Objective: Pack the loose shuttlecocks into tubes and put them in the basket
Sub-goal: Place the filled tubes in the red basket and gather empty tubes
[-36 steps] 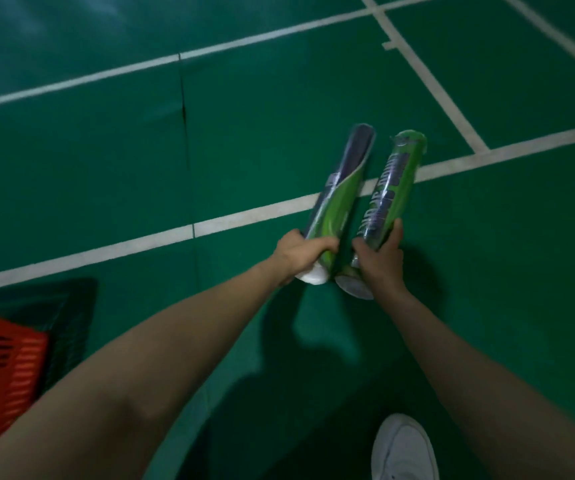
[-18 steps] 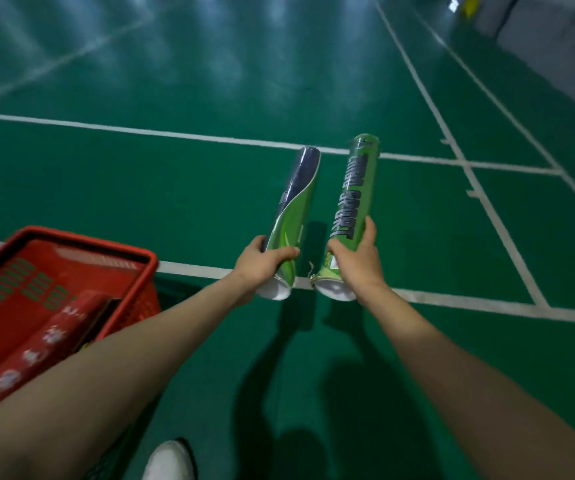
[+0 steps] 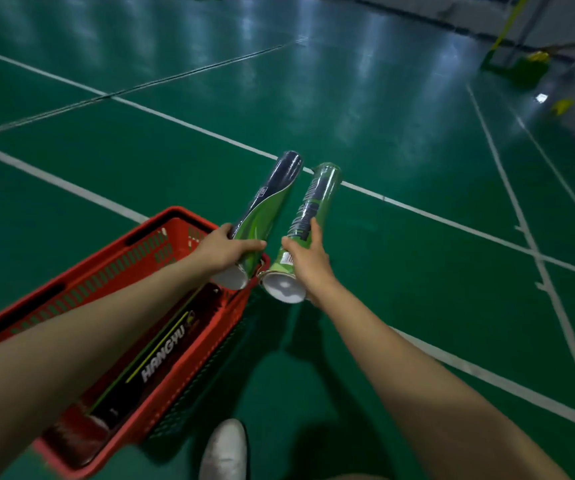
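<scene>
Shuttlecock tubes are held one in each hand above the court floor: the navy-and-green tube is clasped near its white-capped lower end by the left hand, just over the far corner of the red basket, and the green tube is wrapped low down by the right hand, just beside that corner. Both are judged light, stiff cardboard cylinders with a glossy, somewhat slippery skin, easily dented if squeezed; a hold nearer the middle is advised. A black tube marked HANGYU already lies lengthwise in the basket, so room beside it must be found. A white shoe stands near the basket's near corner.
</scene>
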